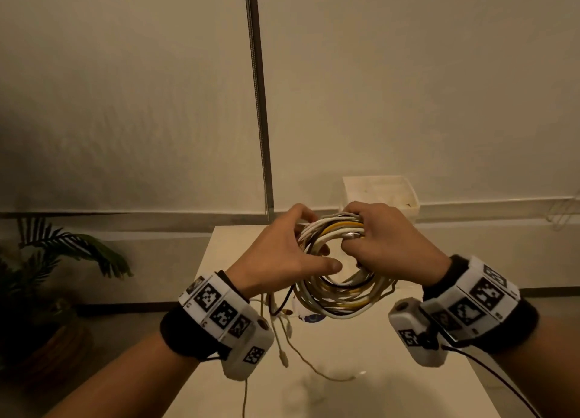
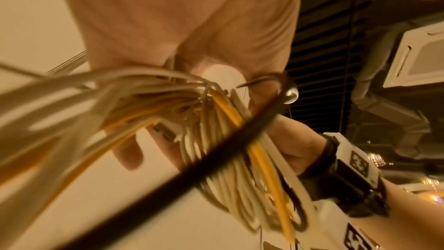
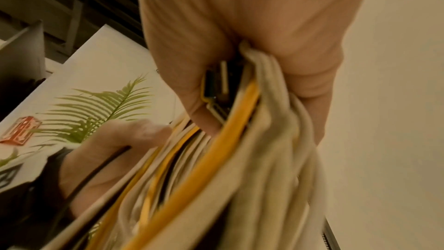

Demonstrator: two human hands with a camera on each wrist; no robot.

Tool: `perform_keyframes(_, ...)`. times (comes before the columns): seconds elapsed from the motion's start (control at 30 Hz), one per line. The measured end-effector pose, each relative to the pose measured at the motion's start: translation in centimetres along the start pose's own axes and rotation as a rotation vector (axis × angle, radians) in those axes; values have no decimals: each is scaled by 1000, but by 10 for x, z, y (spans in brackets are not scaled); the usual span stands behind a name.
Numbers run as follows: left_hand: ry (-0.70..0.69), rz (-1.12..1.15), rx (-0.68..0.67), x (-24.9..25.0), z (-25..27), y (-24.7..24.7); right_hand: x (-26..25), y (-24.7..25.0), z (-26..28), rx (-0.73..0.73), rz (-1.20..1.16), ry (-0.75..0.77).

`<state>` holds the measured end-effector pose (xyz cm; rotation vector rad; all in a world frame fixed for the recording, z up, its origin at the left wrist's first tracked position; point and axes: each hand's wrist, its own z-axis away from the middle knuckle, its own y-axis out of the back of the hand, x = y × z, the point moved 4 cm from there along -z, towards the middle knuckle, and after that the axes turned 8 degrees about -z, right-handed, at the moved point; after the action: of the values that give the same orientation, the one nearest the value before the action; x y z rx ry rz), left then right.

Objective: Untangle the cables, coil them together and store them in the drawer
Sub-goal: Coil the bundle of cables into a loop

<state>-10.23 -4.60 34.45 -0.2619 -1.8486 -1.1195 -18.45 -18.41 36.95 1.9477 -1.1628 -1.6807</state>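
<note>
Above the table (image 1: 408, 370), coiled cables (image 1: 342, 295) gripped by both hands, white bin (image 1: 381, 194) behind

Looks like office or studio room, not home kitchen or workshop. Plain white wall panels (image 1: 408, 88) with metal strip (image 1: 258, 97) between. White table (image 1: 361, 383) near wall, small white bin (image 1: 381, 194) just beyond it. Potted palm (image 1: 59, 254) on floor at left. Dark slatted blinds (image 2: 326, 48) and ceiling air-conditioning unit (image 2: 418, 58) overhead, with grey duct (image 2: 389, 102) alongside. Dim, warm lighting throughout.
</note>
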Motion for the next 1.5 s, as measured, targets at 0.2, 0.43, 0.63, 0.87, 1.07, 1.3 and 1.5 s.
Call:
perform_keyframes(0.2,-113,-129,197,-5,-4,-7,-3,5,0,48,-20,1)
perform_keyframes(0.43,-90,205,186,-3,-5,-6,-2,9,-1,169,-144,0)
perform_keyframes(0.63,-163,206,160,-4,-12,-7,3,11,-5,192,-246,-37)
perform_keyframes(0.87,-97,389,-54,-31,-7,-9,9,22,-7,261,-358,-69)
perform_keyframes(1.07,-144,418,139,-48,1,-17,8,27,-12,279,-373,-72)
perform_keyframes(1.3,-136,604,75,-47,1,-33,4,37,-15,302,-408,-82)
perform_keyframes(1.5,-124,627,118,-62,12,-58,1,41,-13,342,-399,-66)
